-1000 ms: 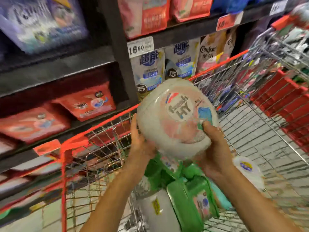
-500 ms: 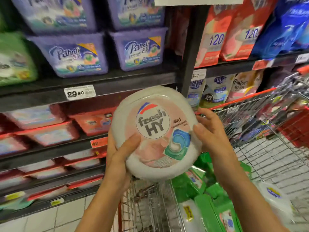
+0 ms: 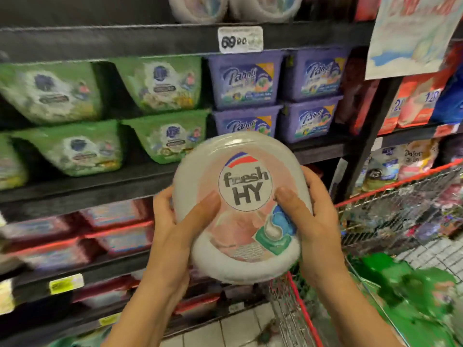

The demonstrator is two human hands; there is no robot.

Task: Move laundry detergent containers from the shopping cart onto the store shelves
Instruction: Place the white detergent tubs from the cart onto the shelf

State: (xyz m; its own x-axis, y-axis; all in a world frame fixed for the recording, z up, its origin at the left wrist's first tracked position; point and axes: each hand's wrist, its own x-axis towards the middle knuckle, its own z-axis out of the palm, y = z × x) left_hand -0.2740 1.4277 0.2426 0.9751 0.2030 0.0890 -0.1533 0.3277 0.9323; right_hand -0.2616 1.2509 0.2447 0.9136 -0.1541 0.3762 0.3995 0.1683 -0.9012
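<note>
A round white tub of detergent pods [image 3: 240, 236], with a pink "fresh HY" label, is held up in front of the shelves. My left hand [image 3: 175, 231] grips its left edge with the thumb across the lid. My right hand [image 3: 313, 221] grips the right edge, thumb on the label. The shopping cart [image 3: 390, 204], red-rimmed wire, stands at the lower right with green detergent containers [image 3: 411, 291] inside. Two similar white tubs [image 3: 230, 8] stand on the top shelf above.
Dark shelves [image 3: 105, 38] fill the view. Green tubs [image 3: 160, 139] stand at the left, purple tubs [image 3: 250, 81] in the middle, red flat boxes [image 3: 120, 229] lower down. Red and blue bags [image 3: 421, 101] sit at the right behind a hanging paper sign [image 3: 411, 33].
Both hands have lifted the white tub out of the cart and up in front of the shelves. The view has tilted upward, bringing the top shelf into sight.
</note>
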